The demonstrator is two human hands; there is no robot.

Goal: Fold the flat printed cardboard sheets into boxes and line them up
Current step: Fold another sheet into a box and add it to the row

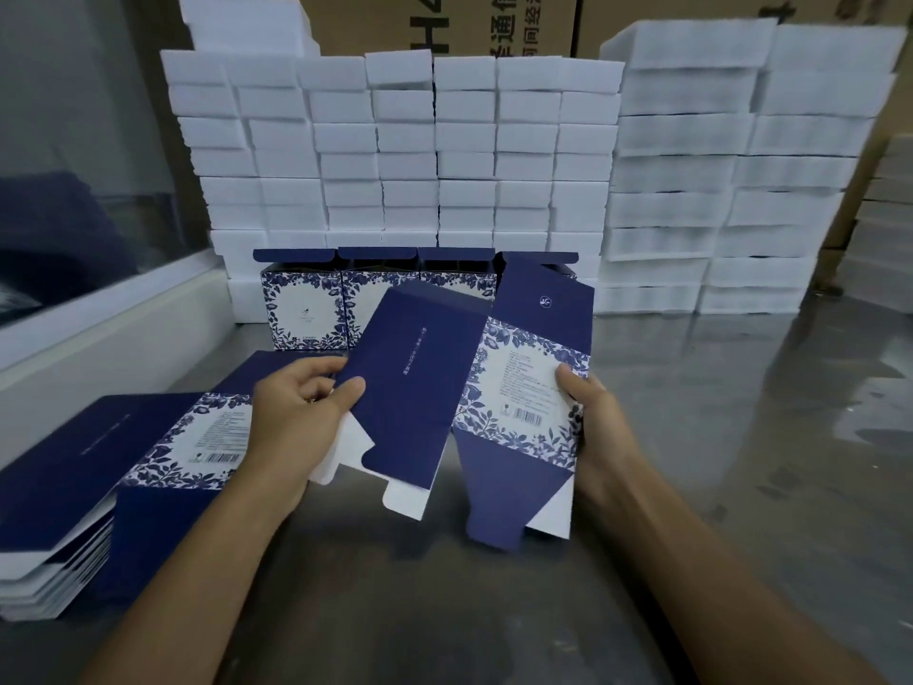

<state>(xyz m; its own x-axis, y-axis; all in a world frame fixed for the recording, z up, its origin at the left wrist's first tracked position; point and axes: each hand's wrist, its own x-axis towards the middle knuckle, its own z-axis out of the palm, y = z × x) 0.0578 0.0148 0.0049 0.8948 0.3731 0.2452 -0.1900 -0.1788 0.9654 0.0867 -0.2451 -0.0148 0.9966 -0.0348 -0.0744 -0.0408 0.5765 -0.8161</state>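
Here, in the lower part of the frame, two bare forearms reach over a grey, shiny table (741,412). The lower middle and the whole right side of this table give free room to move.

At the lower left lies a stack of flat sheets (99,487), dark blue with a flower border and a barcode panel on top. Its near corner hangs close to the left edge of the frame, and its right end passes under the left wrist.

In the middle of the frame both hands hold one sheet (425,388) above the table, half unfolded and bent along a middle crease. The left hand (296,412) pinches the left edge of the plain blue panel, thumb on the top, fingers curled behind. The right hand (588,417) grasps the right edge of the printed panel with the barcode, thumb on the front face. The white inner side of the lower flaps is visible, and these flaps hang free over the table.

Just behind the held sheet, a row of folded boxes (306,309) stands upright, side by side and touching, with the top flaps open. The held sheet hides a part of this row, so I cannot count all the boxes.

Behind the row, a wall of white foam blocks (444,140) closes the far side, stacked high from the middle left to the right of the frame. Above it, brown cartons (494,22) with printed characters are visible. At the upper left there is a glass panel (74,140) with a white frame, which limits the table on that side.
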